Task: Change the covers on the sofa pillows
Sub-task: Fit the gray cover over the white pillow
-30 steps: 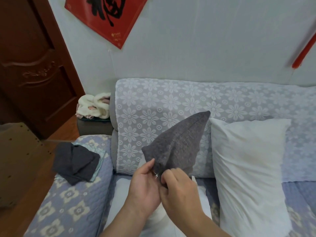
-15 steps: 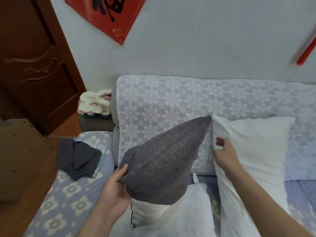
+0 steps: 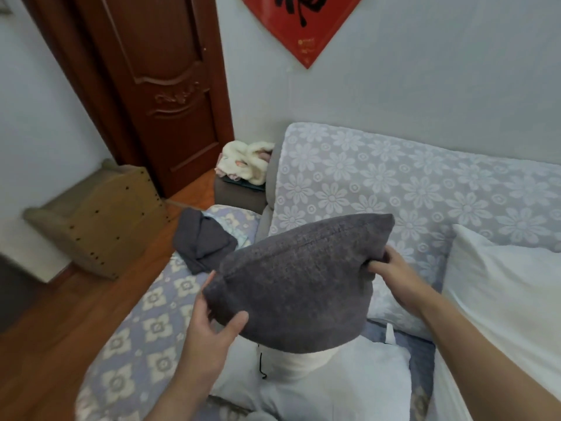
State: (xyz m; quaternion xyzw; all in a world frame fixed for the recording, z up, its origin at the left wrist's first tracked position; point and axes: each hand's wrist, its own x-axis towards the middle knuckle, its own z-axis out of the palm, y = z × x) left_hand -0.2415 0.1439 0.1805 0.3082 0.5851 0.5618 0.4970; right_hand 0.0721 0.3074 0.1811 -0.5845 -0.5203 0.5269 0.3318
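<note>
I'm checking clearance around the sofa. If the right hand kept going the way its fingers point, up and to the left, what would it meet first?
The grey cover it already grips at the right hand; beyond that probably the sofa back, though depth is unclear.

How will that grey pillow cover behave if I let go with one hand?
The grey pillow cover would probably sag, since it bunches where the right hand pinches it. It looks light, and its coarse weave should resist slipping from the left hand.

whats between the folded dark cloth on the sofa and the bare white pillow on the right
In the head view, the grey-covered pillow held up by both hands sits between the folded dark cloth and the white pillow.
</note>
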